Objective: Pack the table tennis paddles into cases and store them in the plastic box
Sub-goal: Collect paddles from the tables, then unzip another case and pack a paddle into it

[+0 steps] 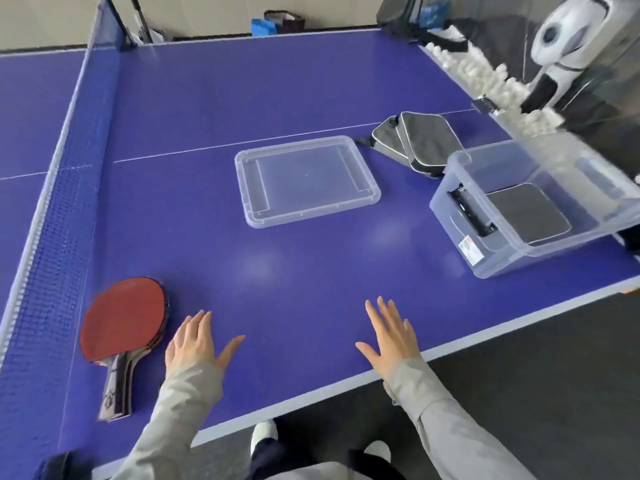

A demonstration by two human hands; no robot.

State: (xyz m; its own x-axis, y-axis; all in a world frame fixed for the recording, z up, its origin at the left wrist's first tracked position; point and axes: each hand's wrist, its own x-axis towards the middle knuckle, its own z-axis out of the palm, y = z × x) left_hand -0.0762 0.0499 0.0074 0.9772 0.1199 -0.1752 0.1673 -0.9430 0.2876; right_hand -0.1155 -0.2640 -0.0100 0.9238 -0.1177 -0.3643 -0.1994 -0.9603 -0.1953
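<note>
A stack of red-faced paddles (124, 320) lies at the near left of the blue table, handles toward me. My left hand (195, 341) hovers flat just right of the stack, fingers spread, holding nothing. My right hand (389, 336) is flat and empty near the front edge. Two grey-and-black cases (420, 140) lie at the far right. The clear plastic box (485, 252) stands at the right edge with a dark case (530, 213) inside it. Its clear lid (306, 180) lies in the middle of the table.
The net (65, 188) runs along the left side, close to the paddles. White balls (485, 74) sit in a catch net at the far right beside a white ball machine (571, 39). The table's front edge (311, 393) is just below my hands.
</note>
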